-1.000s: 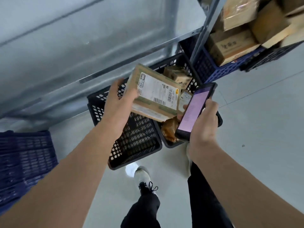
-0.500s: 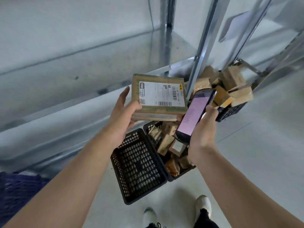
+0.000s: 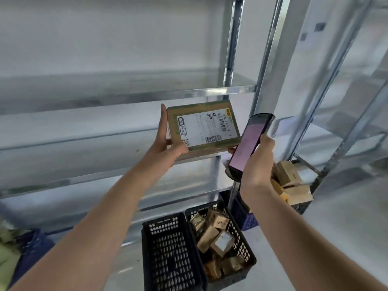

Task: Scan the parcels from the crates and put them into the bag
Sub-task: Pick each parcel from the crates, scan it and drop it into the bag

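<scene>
Up in the middle of the frame, the left hand [image 3: 165, 148] grips the parcel [image 3: 202, 128] label-up so the phone [image 3: 248, 143], gripped in the right hand [image 3: 257, 164], can probably scan its barcode, crates [image 3: 222, 238] below.

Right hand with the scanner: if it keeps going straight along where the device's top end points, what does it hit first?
Likely the metal shelf upright. The right hand tilts the scanner up and slightly right, past the parcel in the left hand. Depth is unclear; it may pass the post.
</scene>
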A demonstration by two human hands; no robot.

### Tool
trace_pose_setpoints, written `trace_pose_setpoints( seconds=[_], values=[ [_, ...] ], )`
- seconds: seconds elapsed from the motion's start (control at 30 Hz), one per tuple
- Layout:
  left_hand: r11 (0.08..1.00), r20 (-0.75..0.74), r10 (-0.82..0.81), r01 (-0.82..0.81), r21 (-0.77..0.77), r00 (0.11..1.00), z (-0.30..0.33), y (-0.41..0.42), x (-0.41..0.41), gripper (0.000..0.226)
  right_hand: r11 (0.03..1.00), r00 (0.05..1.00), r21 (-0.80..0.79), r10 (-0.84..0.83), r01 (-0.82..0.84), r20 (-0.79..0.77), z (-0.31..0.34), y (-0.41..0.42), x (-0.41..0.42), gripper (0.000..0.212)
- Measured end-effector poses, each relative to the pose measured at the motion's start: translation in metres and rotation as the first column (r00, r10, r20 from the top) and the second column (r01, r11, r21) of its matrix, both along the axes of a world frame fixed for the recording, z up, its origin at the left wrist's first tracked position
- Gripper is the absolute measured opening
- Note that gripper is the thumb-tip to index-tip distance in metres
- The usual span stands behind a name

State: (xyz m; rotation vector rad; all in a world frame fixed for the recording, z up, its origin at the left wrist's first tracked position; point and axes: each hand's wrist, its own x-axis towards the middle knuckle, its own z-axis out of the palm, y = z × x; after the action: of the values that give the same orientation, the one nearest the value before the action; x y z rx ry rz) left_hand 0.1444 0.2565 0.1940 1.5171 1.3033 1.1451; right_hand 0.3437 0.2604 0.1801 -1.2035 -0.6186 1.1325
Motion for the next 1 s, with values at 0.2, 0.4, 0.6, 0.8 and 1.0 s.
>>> trace_pose_setpoints(
  seconds=[0.2, 0.4, 0.6, 0.8, 1.0],
  values=[
    [0.979, -0.031, 0.056, -0.048, 0.199, 0.998, 0.059, -0.078, 0.024, 0.11, 0.981, 0.997, 0.177, 0.08, -0.079, 0.001, 0.074, -0.059, 0.028, 0.041],
    [0.94, -0.066, 0.023, 0.001, 0.342, 0.998, 0.092, -0.124, 0.022, 0.107, 0.95, 0.992, 0.287, 0.129, -0.122, -0.004, 0.115, -0.108, 0.033, 0.036],
    [0.887, 0.06, 0.056, -0.077, 0.456, 0.997, 0.122, -0.148, -0.01, 0.084, 0.904, 0.984, 0.396, 0.178, -0.158, -0.013, 0.15, -0.138, -0.001, 0.038],
    [0.87, 0.153, 0.064, -0.131, 0.475, 0.986, 0.14, -0.167, -0.079, 0.055, 0.874, 0.979, 0.453, 0.204, -0.175, -0.016, 0.172, -0.166, -0.07, 0.042],
    [0.832, 0.068, 0.089, -0.112, 0.544, 0.994, 0.152, -0.174, -0.172, 0.059, 0.876, 0.978, 0.447, 0.207, -0.182, -0.007, 0.181, -0.189, -0.145, 0.048]
  ],
)
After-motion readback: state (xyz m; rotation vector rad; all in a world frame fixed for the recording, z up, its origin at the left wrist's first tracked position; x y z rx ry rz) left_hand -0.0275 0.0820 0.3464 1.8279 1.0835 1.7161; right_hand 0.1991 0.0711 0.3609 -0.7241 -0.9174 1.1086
